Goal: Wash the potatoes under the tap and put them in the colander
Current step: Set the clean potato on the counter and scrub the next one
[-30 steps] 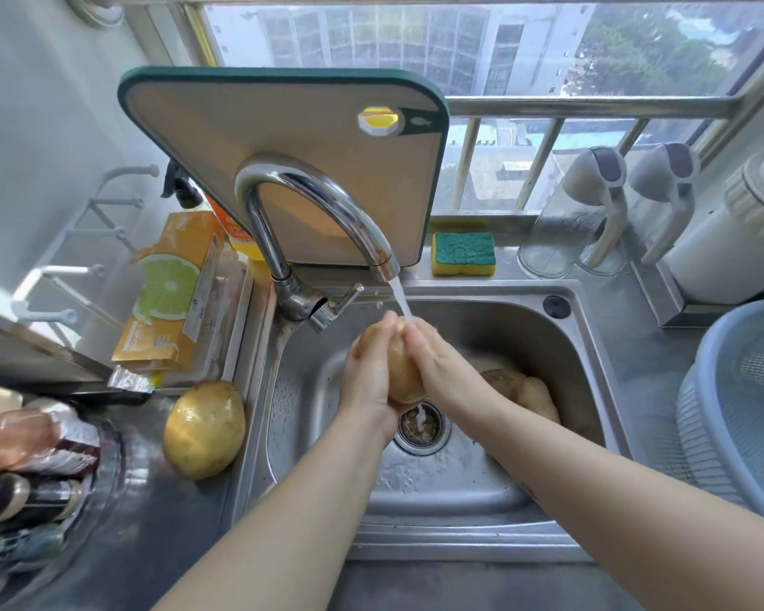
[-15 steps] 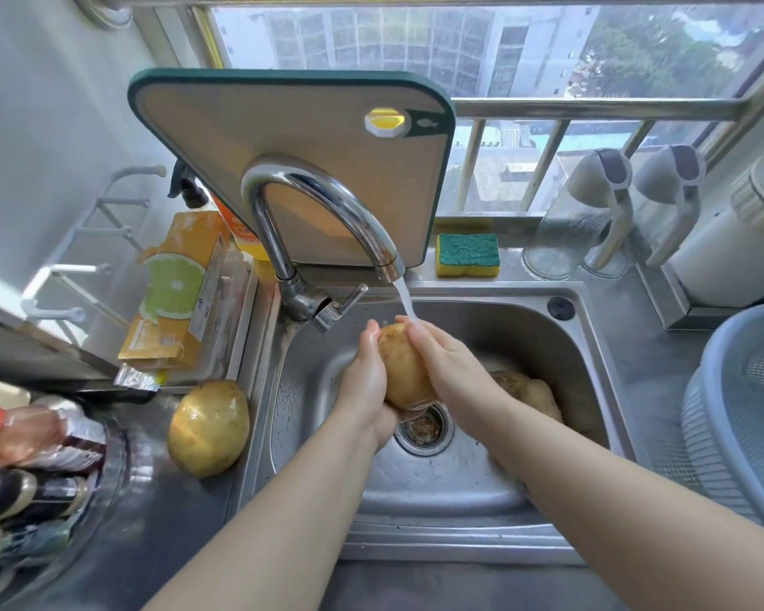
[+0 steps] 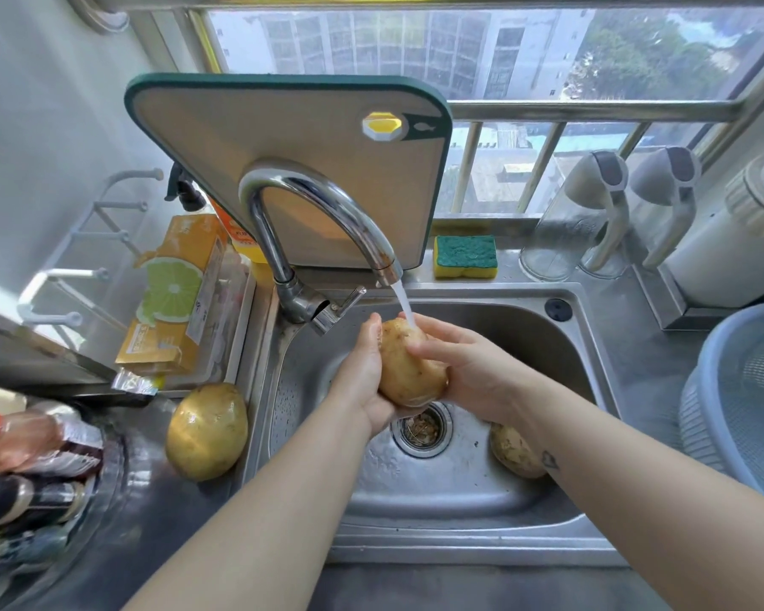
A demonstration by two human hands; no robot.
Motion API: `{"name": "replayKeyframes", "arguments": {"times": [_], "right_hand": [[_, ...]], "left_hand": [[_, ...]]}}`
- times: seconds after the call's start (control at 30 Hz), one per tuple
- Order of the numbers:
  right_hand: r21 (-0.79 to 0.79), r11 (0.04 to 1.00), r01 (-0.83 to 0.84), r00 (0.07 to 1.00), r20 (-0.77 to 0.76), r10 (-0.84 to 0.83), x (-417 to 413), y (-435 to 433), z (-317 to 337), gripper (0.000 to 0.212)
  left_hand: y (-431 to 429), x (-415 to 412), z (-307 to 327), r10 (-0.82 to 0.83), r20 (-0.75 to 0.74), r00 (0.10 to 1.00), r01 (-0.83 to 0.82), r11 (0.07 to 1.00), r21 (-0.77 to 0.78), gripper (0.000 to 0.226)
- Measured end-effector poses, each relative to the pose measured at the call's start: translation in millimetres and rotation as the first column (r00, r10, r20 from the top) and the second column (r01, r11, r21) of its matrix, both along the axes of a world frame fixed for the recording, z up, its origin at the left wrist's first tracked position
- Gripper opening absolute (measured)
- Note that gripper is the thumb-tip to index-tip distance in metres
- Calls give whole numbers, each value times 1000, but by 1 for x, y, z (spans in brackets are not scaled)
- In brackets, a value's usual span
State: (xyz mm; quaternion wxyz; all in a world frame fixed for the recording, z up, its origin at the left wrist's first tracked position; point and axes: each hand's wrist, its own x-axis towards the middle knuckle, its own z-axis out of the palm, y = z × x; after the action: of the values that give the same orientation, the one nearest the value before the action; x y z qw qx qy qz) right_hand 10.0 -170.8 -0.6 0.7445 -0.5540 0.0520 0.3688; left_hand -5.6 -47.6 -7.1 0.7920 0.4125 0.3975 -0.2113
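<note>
The person stands at the sink (image 3: 503, 328) and holds one potato (image 3: 409, 372) between both hands, just under the tap (image 3: 318, 213). The left hand (image 3: 360, 381) cups it from the side and from below. The right hand (image 3: 468, 372) lays its fingers (image 3: 420, 346) over the top. The water (image 3: 403, 304) falls only on the upper end. To wash it well, I think the hands should turn the potato so that every side meets the water, and rub the skin all over. The grip must be firm, because wet skin is slippery. A second potato (image 3: 514, 452) lies in the sink, partly under the right forearm. The colander (image 3: 702, 372) stands on the table (image 3: 649, 359) at the right, well apart.
</note>
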Motion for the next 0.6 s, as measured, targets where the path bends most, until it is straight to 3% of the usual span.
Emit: {"name": "replayKeyframes", "arguments": {"times": [0.2, 0.33, 0.4, 0.5, 0.6], "right_hand": [[-81, 990, 115, 993, 47, -111, 1, 8, 0, 31], [47, 998, -38, 999, 15, 37, 2, -3, 1, 42], [-21, 999, -45, 999, 25, 45, 2, -1, 2, 38], [-106, 992, 70, 997, 17, -69, 3, 7, 2, 30], [-80, 997, -10, 1000, -18, 8, 6, 1, 2, 37]], "left_hand": [[-8, 0, -1, -16, 60, 998, 12, 998, 65, 46], [0, 3, -3, -20, 13, 1000, 19, 1000, 16, 46], [2, 3, -4, -26, 9, 1000, 26, 1000, 16, 46], [-1, 3, -6, -30, 26, 999, 28, 997, 71, 44], [1, 5, -6, -29, 9, 1000, 29, 999, 34, 45]]}}
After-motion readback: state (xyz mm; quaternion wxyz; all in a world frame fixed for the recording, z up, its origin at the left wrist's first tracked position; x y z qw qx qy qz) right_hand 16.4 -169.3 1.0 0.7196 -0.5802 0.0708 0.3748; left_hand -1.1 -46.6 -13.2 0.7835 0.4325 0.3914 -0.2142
